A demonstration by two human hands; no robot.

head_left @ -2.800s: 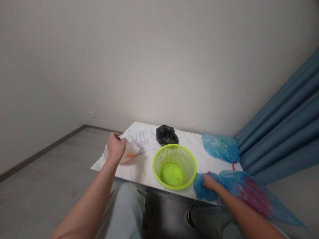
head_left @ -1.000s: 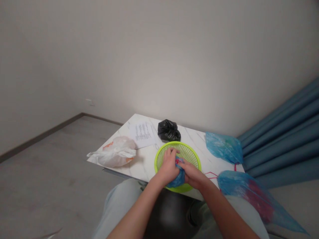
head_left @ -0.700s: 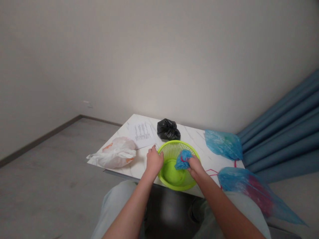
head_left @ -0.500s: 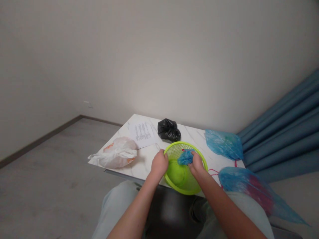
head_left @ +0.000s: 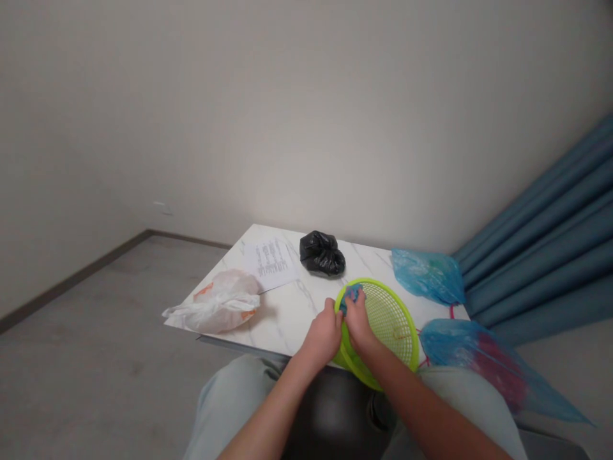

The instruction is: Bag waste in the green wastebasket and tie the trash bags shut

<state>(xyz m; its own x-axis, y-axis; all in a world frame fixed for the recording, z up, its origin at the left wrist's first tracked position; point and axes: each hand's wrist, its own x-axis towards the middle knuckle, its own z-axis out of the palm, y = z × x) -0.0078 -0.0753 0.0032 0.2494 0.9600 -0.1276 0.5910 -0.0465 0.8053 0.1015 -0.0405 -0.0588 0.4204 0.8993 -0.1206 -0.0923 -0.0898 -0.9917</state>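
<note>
A lime-green mesh wastebasket [head_left: 409, 319] is tilted at the table's front edge, its opening turned toward me. My left hand [head_left: 326, 332] is closed on the left side of its rim. Inside the opening, close to that same rim, my right hand [head_left: 357, 316] is closed around a crumpled blue plastic bag [head_left: 351, 295]. The bag lies against the upper left of the basket's rim, and my fingers cover part of it. Both hands are nearly touching.
On the white marbled table [head_left: 297, 313] lie a white plastic bag [head_left: 223, 303], a printed sheet [head_left: 271, 263] and a black bag [head_left: 322, 254]. Two filled blue bags, one behind [head_left: 426, 275] and one in front [head_left: 472, 358], are at the right, near the blue curtain [head_left: 541, 249].
The basket has tilted and shifted right. My right hand has carried the blue bag left across the opening to the rim by my left hand.
</note>
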